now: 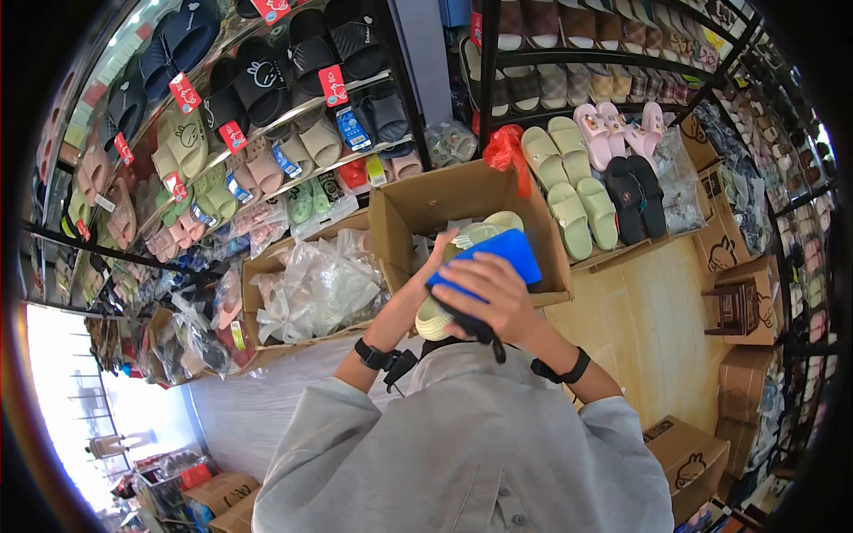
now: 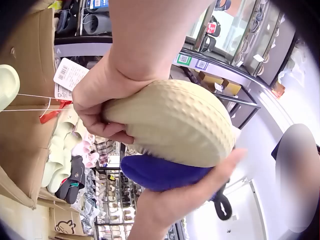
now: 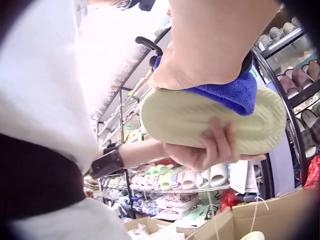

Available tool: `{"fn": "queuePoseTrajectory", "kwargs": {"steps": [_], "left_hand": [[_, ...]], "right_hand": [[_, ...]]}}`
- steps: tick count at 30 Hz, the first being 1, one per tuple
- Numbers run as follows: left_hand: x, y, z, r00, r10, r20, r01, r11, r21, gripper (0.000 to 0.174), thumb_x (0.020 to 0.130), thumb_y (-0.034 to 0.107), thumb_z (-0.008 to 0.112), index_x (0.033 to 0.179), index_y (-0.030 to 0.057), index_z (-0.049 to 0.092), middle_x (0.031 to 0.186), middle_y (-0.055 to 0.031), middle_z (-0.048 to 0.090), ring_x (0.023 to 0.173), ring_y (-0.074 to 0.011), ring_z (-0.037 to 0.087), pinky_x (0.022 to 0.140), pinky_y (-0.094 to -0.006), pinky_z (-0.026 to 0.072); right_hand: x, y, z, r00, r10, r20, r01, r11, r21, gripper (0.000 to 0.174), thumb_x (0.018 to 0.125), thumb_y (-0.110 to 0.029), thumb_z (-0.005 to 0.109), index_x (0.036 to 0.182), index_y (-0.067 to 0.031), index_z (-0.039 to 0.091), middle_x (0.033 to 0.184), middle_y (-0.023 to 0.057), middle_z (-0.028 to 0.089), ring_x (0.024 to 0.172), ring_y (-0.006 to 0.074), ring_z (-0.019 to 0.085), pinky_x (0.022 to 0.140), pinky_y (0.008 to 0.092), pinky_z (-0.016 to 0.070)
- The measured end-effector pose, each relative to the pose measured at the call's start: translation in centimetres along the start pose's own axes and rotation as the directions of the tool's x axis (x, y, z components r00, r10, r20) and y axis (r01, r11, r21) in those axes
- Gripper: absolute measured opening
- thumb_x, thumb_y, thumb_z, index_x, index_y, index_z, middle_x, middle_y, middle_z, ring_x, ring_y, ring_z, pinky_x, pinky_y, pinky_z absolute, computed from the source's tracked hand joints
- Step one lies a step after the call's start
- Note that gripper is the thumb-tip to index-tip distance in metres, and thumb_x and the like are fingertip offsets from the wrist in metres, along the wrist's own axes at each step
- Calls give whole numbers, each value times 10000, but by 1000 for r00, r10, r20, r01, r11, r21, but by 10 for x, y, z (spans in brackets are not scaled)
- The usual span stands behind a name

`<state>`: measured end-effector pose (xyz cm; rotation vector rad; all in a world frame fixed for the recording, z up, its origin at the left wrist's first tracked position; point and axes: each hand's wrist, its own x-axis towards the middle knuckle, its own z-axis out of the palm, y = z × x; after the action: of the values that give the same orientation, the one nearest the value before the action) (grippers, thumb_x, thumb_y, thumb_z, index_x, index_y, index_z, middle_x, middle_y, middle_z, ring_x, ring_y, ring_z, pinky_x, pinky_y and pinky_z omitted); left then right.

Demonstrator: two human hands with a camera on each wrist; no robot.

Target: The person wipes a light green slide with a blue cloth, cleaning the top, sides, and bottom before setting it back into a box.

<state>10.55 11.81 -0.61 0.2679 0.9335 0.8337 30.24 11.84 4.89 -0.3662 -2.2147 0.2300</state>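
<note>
A pale green slipper is in my left hand, whose fingers curl round one edge of its sole. My right hand grips a blue fuzzy cleaning pad with a black strap. In the right wrist view the pad lies against the slipper's sole, overlapping its upper edge. A white tag on a thin string hangs beside my left hand. The string runs toward a second pale green slipper over the box. In the head view my hands hide most of the held slipper.
An open cardboard box stands under my hands. Left of it, another box holds shoes in clear plastic bags. Green slippers, black slippers and pink ones sit at right. Shelves of slippers rise ahead.
</note>
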Motion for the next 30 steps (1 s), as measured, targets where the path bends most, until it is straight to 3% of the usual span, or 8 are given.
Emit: {"fn": "queuePoseTrajectory", "kwargs": {"steps": [4,7,12,15,18,22,26,30], "left_hand": [[-15,-2,1,1000,8,-14,-8,1000,-1,729,1054,727,484,1431,119,628,1250,-106,722,1050,-252,723,948,-413,604],[-11,-4,-2,1000,1,15,-1,1000,-13,727,1054,725,487,1431,119,629,1250,-106,724,1051,-251,725,949,-412,605],[-2,-5,-3,996,5,89,-3,1000,-13,724,1053,721,491,1431,119,631,1249,-106,726,1052,-249,727,950,-410,605],[4,-5,-6,995,12,99,-13,1000,7,722,1053,719,494,1431,119,632,1249,-105,728,1052,-249,728,950,-408,605],[8,-5,-9,996,17,89,-19,1000,20,720,1053,717,496,1431,119,633,1249,-105,730,1052,-248,730,951,-407,606],[11,-4,-8,997,25,78,-26,999,20,717,1053,714,500,1432,119,634,1249,-105,732,1053,-246,731,952,-405,606],[11,-5,-6,996,22,85,-22,1000,0,715,1053,711,503,1432,119,636,1249,-104,734,1054,-245,733,953,-403,606],[10,-4,-5,996,31,83,-31,1000,-6,712,1052,708,507,1432,120,637,1249,-104,737,1054,-244,735,954,-401,607]], "right_hand": [[-5,-26,9,958,-274,83,271,962,46,466,991,-444,731,1339,-134,742,1389,97,710,1306,270,674,1131,472,522],[-14,-24,11,931,-355,91,350,935,64,474,990,-443,729,1353,-138,733,1397,97,707,1321,275,666,1125,458,527],[-28,14,1,995,-102,15,100,992,82,444,970,-413,797,1349,-187,755,1411,68,719,1296,249,690,1117,460,529],[-40,53,5,994,42,-97,-45,999,-26,516,925,-445,825,1331,-132,768,1369,112,738,1277,314,698,1121,514,516],[-35,74,5,951,259,-169,-256,966,42,524,945,-412,801,1314,-42,760,1340,165,742,1253,376,693,1130,545,493],[-27,63,9,938,301,-170,-303,953,15,572,992,-477,730,1312,-3,752,1356,184,733,1276,405,676,1175,569,452],[-18,34,12,980,188,-71,-189,982,1,571,908,-492,808,1329,-109,771,1370,114,728,1288,335,670,1145,540,479],[-10,-2,16,1000,27,12,-28,994,106,557,947,-475,767,1376,-121,735,1420,108,689,1332,309,651,1169,534,466]]}}
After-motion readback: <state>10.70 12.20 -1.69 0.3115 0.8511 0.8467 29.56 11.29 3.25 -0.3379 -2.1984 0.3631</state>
